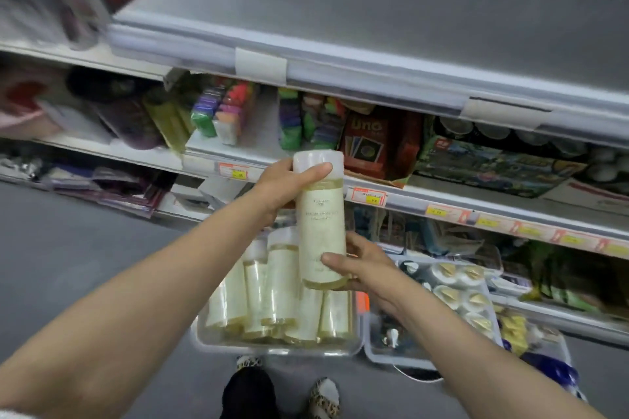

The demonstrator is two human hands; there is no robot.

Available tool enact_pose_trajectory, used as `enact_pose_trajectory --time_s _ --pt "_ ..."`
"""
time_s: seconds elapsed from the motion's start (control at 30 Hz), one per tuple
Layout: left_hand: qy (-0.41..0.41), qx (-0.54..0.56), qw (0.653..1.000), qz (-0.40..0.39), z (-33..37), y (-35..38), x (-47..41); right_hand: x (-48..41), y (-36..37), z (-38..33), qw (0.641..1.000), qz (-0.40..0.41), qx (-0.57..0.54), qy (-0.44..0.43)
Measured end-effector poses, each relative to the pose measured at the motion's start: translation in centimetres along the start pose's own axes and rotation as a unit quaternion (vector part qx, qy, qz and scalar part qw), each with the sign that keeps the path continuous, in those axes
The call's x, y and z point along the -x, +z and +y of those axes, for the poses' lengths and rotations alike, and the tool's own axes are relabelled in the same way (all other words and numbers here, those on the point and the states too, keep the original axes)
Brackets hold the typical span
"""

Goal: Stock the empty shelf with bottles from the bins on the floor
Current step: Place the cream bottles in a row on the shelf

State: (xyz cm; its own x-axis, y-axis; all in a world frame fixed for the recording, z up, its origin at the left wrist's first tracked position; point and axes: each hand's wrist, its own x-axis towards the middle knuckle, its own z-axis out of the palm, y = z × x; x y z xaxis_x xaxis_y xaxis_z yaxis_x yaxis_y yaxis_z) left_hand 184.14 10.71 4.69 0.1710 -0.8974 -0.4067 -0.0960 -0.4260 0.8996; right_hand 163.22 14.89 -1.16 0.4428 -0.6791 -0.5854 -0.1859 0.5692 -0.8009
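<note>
bottle (320,218) held above bin (204,337) of bottles, second bin (371,350) right, empty shelf (374,20) above

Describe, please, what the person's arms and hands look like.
Left arm and right arm are bare; a pale fuzzy sleeve edge shows high on the left. The left hand and right hand wear no visible gloves, rings or watch.

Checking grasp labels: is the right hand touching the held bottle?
Touching. Head view shows the right hand curling thumb and fingers round the lower end of the bottle.

bare shelf (391,13) above, open (unobstructed), crowded beneath
</note>
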Motion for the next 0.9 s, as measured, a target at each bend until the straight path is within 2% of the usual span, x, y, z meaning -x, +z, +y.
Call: enact_pose_trajectory --time_s 0.13,0.23,0.4,0.63,0.77,0.9 --pt "0.128 -0.071 0.989 0.038 7.1 -3.4 2.9 1.2 2.0 -6.1 0.996 -0.018 0.013 -0.088" --pt "0.205 -0.079 0.974 0.061 11.7 -6.3 4.9 2.2 3.6 -10.9 0.988 -0.004 0.037 -0.152" --pt "0.320 -0.085 0.943 0.029 18.2 -10.6 6.3 2.5 6.0 -19.0 0.969 0.030 0.060 -0.238" --pt "0.415 -0.115 0.902 0.030 26.3 -15.4 4.6 0.9 8.5 -28.0 0.932 0.047 0.103 -0.344" --pt "0.452 -0.121 0.883 0.041 27.5 -16.9 1.9 -1.6 9.4 -31.1 0.903 0.071 0.155 -0.394" --pt "0.463 -0.143 0.873 0.062 27.3 -18.0 -1.5 -5.0 9.9 -32.6 0.891 0.084 0.201 -0.398"
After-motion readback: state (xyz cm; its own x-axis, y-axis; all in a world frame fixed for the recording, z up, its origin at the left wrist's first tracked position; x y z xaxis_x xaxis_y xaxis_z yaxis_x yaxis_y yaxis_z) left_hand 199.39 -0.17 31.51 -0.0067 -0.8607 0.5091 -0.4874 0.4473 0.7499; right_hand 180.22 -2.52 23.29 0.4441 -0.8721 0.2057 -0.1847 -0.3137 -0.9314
